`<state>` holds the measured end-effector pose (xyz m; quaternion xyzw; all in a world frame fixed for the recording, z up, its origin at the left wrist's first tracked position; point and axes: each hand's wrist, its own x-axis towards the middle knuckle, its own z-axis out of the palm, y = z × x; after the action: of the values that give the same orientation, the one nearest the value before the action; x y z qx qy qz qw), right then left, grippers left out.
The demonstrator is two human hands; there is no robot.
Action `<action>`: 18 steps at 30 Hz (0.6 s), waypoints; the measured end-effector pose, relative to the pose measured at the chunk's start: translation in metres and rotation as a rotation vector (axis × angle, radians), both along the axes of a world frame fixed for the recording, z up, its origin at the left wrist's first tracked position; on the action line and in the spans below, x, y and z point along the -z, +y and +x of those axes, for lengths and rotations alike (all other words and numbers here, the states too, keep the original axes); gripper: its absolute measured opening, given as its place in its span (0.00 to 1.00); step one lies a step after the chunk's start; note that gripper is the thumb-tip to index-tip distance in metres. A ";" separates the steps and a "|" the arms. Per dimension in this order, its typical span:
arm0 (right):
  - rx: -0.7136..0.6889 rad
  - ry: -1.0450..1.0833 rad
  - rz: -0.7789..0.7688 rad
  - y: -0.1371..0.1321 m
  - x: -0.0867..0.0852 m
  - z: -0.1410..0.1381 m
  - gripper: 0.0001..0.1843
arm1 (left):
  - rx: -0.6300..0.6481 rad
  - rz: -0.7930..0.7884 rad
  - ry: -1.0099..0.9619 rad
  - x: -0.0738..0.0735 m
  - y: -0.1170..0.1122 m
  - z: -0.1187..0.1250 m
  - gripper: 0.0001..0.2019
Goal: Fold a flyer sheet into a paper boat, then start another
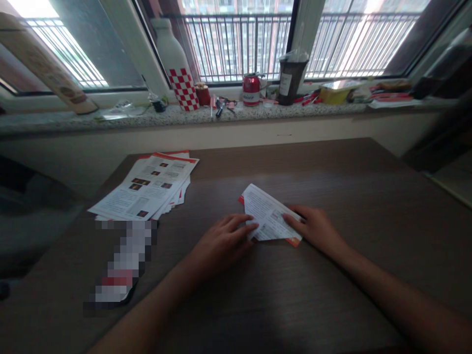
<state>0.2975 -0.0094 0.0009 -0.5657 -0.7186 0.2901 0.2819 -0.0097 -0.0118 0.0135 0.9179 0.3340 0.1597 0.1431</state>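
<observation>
L hand (228,235) part-open, fingertips on L edge of folded paper (269,219); R hand (316,225) half-curled, thumb atop paper's R end, couldn't tell if pinched. Paper lay approx mid-table (354,191), print up, orange at R corner. Stack of printed sheets (147,189) to L, pixelated item (125,260) nearer. Sill (140,116) behind held checkered bottle (181,81), red can (251,91), dark cup (289,81).
</observation>
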 end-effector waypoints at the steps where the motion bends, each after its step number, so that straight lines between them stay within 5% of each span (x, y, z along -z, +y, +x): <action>1: -0.007 -0.020 0.018 0.000 -0.001 0.000 0.17 | 0.031 -0.008 0.033 0.000 -0.003 0.002 0.24; 13: -0.048 -0.218 0.288 -0.002 -0.005 0.002 0.15 | 0.067 -0.002 0.157 -0.004 -0.006 0.004 0.24; 18: -0.238 -0.248 0.408 0.001 0.004 0.002 0.20 | 0.073 -0.010 0.167 -0.005 -0.005 0.002 0.24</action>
<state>0.2995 -0.0086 -0.0027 -0.4397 -0.8528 0.0990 0.2638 -0.0074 -0.0167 0.0185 0.9388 0.3120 0.0758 0.1251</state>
